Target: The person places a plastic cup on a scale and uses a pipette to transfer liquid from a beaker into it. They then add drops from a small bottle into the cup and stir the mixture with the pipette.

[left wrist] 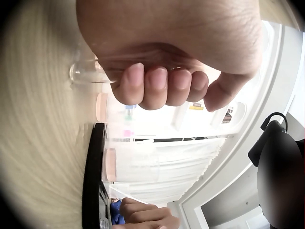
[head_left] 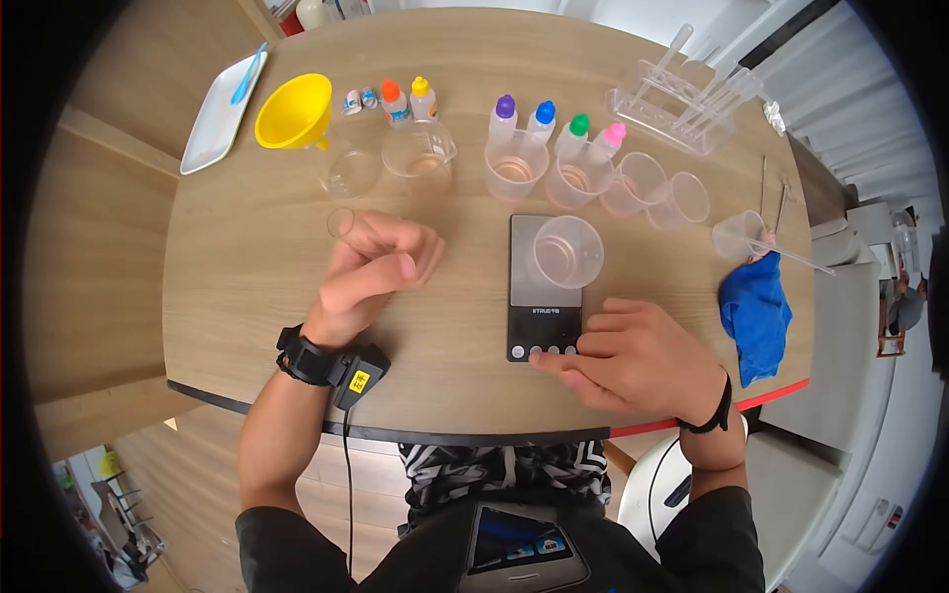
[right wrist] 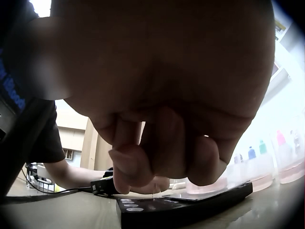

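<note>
My right hand (head_left: 643,361) has its index finger extended onto the button row of a black digital scale (head_left: 544,323), its other fingers bent. On the scale's plate stands a clear plastic cup (head_left: 568,252). My left hand (head_left: 381,262) is left of the scale, fingers loosely curled toward the palm with nothing visible in them. A clear round rim (head_left: 341,222) shows beside its knuckles; whether they touch I cannot tell. In the left wrist view, a clear vessel (left wrist: 86,72) is partly hidden behind the left hand (left wrist: 167,57). The right wrist view shows bent fingers above the scale (right wrist: 186,210).
Beyond the hands are a yellow funnel (head_left: 294,111), a large beaker (head_left: 420,163), capped dropper bottles (head_left: 506,119) and several clear cups (head_left: 633,185). A tube rack (head_left: 672,109) is at the back right, a blue cloth (head_left: 756,316) at the right edge, a white tray (head_left: 213,124) at the left.
</note>
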The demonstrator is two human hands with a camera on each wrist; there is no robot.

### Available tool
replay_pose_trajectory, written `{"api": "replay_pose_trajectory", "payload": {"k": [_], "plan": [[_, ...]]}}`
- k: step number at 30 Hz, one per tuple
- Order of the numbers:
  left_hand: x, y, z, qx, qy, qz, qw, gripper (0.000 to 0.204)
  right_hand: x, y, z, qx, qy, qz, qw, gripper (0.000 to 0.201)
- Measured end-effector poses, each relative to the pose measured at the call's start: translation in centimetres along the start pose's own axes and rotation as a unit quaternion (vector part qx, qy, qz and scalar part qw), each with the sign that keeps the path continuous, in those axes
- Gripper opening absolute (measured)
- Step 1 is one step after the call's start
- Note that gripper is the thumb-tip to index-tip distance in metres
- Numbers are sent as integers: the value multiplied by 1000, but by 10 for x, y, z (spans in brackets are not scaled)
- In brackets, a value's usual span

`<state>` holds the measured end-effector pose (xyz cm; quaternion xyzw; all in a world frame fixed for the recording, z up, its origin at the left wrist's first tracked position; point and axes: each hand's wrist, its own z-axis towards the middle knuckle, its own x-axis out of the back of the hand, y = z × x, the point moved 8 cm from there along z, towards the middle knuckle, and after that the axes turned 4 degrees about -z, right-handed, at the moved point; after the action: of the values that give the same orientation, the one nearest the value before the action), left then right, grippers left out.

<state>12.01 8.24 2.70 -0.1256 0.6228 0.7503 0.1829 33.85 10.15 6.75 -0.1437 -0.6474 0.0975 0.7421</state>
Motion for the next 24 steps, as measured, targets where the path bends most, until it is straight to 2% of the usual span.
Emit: {"api": "replay_pose_trajectory", "payload": {"k": [1, 7, 9, 10, 16, 19, 24], "plan": [[1, 0, 0, 0, -2, 0, 1000, 38, -4, 0, -1, -2, -3, -5, 1000, 30], [3, -3, -2, 0, -5, -4, 1000, 39, -3, -1, -2, -21, -3, -27, 999, 29], [2, -3, -1, 0, -8, -3, 1000, 39, 3, 6, -2, -25, 48, 16, 998, 9], [2, -2, 0, -1, -7, -3, 1000, 39, 7, 11, -3, -26, 74, 37, 996, 16], [3, -2, -1, 2, -6, -5, 1000, 39, 32, 35, -13, -69, 88, 23, 993, 38], [4, -4, -3, -1, -5, -5, 1000, 38, 25, 26, -10, -25, 71, 48, 996, 27], [4, -1, -3, 4, 3, 6, 1000, 36, 15, 8, -2, -14, 26, 42, 999, 12]]}}
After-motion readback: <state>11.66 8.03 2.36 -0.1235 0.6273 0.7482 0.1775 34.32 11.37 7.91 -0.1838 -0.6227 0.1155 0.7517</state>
